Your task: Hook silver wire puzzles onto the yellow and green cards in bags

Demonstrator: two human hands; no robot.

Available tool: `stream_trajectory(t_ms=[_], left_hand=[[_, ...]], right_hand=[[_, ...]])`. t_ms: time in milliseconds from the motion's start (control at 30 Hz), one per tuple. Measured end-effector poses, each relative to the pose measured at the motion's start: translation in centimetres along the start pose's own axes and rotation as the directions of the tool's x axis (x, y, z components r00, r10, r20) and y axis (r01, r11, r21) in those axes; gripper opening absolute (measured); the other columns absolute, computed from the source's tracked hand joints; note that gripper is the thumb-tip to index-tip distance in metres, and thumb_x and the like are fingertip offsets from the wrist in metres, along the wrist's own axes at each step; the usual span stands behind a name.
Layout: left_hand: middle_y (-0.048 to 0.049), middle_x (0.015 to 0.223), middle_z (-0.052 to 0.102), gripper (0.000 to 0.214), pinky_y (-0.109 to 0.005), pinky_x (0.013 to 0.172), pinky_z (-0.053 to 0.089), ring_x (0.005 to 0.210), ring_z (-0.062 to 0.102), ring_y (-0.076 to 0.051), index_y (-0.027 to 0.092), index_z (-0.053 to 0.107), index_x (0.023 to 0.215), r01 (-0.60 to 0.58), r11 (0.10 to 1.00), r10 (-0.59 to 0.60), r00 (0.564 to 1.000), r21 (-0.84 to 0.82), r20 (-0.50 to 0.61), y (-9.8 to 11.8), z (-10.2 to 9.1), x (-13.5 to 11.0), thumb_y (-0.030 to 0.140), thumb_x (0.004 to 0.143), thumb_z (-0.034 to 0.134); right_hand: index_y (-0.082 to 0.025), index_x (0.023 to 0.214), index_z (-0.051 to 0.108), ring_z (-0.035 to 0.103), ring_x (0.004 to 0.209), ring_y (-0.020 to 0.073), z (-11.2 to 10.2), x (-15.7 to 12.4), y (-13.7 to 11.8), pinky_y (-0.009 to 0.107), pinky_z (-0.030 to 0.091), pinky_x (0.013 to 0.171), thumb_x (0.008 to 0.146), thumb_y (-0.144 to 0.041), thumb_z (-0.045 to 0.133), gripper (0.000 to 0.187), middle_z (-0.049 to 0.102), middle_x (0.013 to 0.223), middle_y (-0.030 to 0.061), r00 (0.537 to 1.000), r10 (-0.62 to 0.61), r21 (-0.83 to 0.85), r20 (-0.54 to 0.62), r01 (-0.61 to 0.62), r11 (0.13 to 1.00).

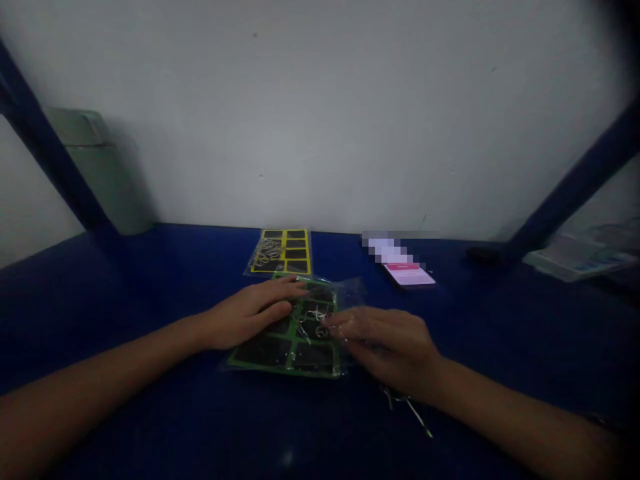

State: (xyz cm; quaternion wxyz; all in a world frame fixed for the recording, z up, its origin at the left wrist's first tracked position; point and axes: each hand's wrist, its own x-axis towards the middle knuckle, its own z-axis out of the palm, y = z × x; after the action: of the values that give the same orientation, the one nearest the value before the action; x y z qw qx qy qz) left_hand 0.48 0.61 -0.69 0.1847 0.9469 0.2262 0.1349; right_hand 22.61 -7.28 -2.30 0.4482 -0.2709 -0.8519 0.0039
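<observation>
Head view: from where I stand, two bare hands over a blue table [285, 427]; dim light, fine detail soft.
Stray metal pieces [417, 417]: thin, bright, on the table just below the right wrist. That forearm could drag them; I'd lift it, not slide it.
Right hand [395, 340]: fingers bent and drawn together at the right side of the green-bordered packet [315, 360], tips seemingly under clear film. Can't make out whether they pinch anything.
Packet position: flat on the table, bridging the gap between the hands, dark panels in a clear sleeve.
Metal bits [317, 313]: clustered over the panels by the right fingertips; inside the sleeve or on top, can't say. Look prone to tangling, so work them one at a time, small movements.
Left hand [247, 313]: fingers extended over the packet's upper left, gripping nothing. Good anchor; light, even pressure should do, and pressing hard might crease the film.
Yellow-bordered packet [295, 253]: just beyond the green one, lying flat, more metal bits on its left half.
Phone [413, 275]: screen lit, off to the right, well apart from the yellow packet.
Wall [320, 133]: pale, behind everything.
</observation>
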Motion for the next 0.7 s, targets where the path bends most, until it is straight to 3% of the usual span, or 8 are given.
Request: stream_trajectory(t_ms=[133,200,433,700], left_hand=[[-0.0006,0.133,0.036,0.037,-0.031,0.103,0.022,0.125,0.027,-0.015,0.023,0.036,0.124,-0.01,1.0,0.01,1.0,0.007,0.002,-0.1,0.0,-0.1,0.036,0.091,0.025],[-0.0004,0.133,0.035,0.037,-0.032,0.103,0.023,0.124,0.027,-0.015,0.024,0.036,0.124,-0.001,1.0,0.001,1.0,0.018,0.005,-0.1,0.1,-0.2,0.036,0.091,0.025],[-0.0008,0.133,0.035,0.039,-0.035,0.102,0.024,0.123,0.03,-0.018,0.023,0.038,0.124,0.052,0.998,-0.053,0.999,0.043,0.013,-0.2,0.1,-0.1,0.038,0.091,0.025],[-0.002,0.134,0.034,0.038,-0.036,0.102,0.025,0.124,0.029,-0.018,0.022,0.038,0.124,0.035,0.998,-0.037,0.999,0.053,0.019,-0.4,0.1,-0.2,0.037,0.091,0.025]], right_hand=[[-0.014,0.101,0.056,0.053,0.103,0.0131,-0.4,-0.5,0.9,0.026,0.048,0.084,0.079,-0.005,0.043,0.027,0.06,0.11,0.0087,0.962,-0.105,-0.008,0.252,0.11,0.994],[-0.014,0.104,0.055,0.05,0.106,0.0134,-1.1,-0.6,1.4,0.029,0.046,0.086,0.079,-0.004,0.041,0.03,0.058,0.113,0.0089,0.941,-0.111,-0.02,0.319,0.124,0.992],[-0.017,0.094,0.058,0.059,0.085,0.0135,-3.3,-0.2,2.3,0.029,0.049,0.074,0.074,-0.005,0.045,0.027,0.065,0.089,0.0056,0.97,0.072,-0.064,0.232,-0.058,0.996],[-0.019,0.084,0.058,0.056,0.085,0.0131,-2.5,0.4,1.7,0.029,0.046,0.076,0.069,-0.001,0.042,0.029,0.062,0.083,0.0021,0.899,0.161,-0.002,0.406,-0.176,0.984]])
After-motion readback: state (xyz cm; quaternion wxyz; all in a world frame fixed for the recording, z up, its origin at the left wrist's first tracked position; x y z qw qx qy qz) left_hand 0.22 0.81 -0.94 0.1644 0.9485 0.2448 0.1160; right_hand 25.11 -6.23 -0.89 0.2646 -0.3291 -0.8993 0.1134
